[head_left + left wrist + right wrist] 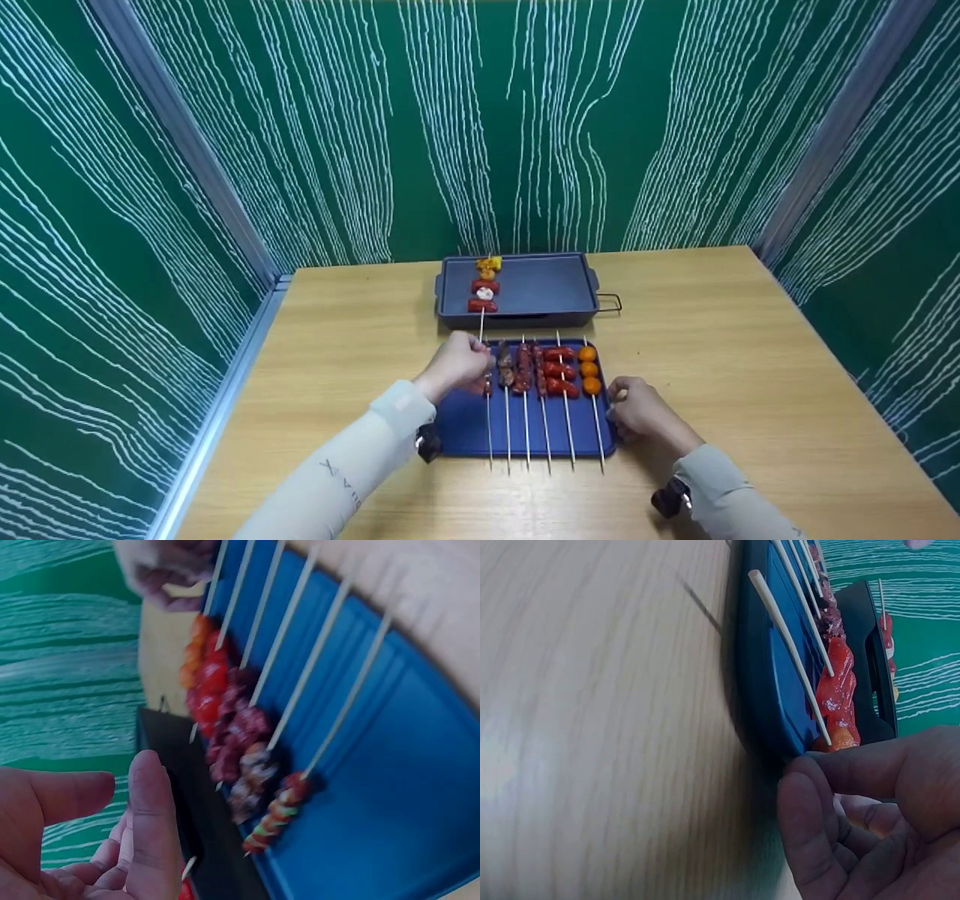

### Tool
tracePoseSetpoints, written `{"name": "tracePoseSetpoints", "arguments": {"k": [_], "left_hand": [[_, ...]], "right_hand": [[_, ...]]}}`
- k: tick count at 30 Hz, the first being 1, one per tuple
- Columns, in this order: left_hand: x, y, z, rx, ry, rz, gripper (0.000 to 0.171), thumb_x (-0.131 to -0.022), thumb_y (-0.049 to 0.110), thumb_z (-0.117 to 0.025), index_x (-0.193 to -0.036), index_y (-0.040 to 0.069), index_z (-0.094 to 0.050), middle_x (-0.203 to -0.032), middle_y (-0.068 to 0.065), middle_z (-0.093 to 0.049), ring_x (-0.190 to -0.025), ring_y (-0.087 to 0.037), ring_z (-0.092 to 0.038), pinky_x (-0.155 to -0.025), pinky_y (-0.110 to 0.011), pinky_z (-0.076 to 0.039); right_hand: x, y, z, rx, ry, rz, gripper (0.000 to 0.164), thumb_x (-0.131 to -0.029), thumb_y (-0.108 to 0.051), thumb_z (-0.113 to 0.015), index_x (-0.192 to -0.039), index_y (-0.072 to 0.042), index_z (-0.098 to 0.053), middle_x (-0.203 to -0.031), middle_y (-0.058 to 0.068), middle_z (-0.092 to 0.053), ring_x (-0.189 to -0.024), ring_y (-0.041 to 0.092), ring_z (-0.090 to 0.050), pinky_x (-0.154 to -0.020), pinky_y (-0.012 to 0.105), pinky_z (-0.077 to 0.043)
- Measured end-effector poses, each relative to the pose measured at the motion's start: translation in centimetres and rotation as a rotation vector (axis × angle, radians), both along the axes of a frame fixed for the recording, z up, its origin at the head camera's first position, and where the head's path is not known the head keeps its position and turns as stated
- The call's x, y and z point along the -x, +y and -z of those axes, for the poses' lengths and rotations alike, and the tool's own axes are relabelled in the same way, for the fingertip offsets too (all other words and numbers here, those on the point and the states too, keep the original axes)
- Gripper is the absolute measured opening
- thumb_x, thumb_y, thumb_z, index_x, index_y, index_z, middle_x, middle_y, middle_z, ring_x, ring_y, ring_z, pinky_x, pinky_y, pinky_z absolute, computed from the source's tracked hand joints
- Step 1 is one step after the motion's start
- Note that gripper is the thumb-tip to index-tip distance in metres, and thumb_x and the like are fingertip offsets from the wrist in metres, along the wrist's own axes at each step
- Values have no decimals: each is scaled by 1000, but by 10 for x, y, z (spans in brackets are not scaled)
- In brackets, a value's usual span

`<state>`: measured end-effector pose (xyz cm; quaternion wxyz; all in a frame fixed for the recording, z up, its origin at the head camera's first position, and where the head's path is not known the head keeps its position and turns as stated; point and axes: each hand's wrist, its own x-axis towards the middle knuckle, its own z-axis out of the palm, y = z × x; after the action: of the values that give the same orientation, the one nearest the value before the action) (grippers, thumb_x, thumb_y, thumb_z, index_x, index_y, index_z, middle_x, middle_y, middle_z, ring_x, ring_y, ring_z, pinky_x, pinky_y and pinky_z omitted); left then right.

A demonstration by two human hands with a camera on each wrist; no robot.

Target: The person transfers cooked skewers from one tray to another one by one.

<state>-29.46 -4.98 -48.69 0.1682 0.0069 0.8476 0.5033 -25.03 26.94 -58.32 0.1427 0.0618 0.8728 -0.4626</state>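
Observation:
My left hand (459, 364) is over the upper left of a blue tray (461, 431), by the bare stick of a mixed skewer (484, 287) lying in a dark grill pan (540, 281). In the left wrist view its thumb and forefinger (154, 817) stand apart with nothing between them. At the tray's right edge, my right hand (641, 409) pinches the rim between thumb and forefinger. Several skewers lie on the tray: a mixed one (277, 817), browned meat (506, 367), dark red meat (523, 367), glossy red pieces (561, 371) and orange balls (589, 369).
The pan stands just behind the tray, with a wire handle (611, 302) sticking out on its right. Skewer sticks overhang the tray's front edge. Wooden table (712, 322) surrounds both, and a green wall (442, 135) with white lines rises behind.

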Motion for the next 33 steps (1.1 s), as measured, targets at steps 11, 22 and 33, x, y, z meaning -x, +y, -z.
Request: {"name": "tracePoseSetpoints", "arguments": {"k": [11,22,33], "left_hand": [[31,7,-1,-30,41,-64,17,-100,11,-70,-110,-2,-67,-97,-14,-69,-73,-26,-74,-73,-43,-71],[49,12,15,123,97,-142,13,-98,9,-65,-86,9,-60,-86,-6,-63,-79,-26,-73,-76,-45,-71],[69,9,19,15,-89,-185,25,-99,8,-58,-119,-6,-61,-106,-20,-72,-88,-37,-78,-89,-51,-69]], "right_hand": [[-1,-1,0,0,14,-3,18,-87,12,-65,-99,0,-58,-67,8,-59,-51,18,-59,-43,29,-57],[0,1,0,3,32,-8,18,-86,12,-65,-97,0,-57,-65,9,-59,-50,18,-60,-43,31,-58],[1,0,-2,-6,10,-14,18,-88,12,-66,-100,1,-57,-66,9,-58,-51,19,-61,-44,31,-59]]}}
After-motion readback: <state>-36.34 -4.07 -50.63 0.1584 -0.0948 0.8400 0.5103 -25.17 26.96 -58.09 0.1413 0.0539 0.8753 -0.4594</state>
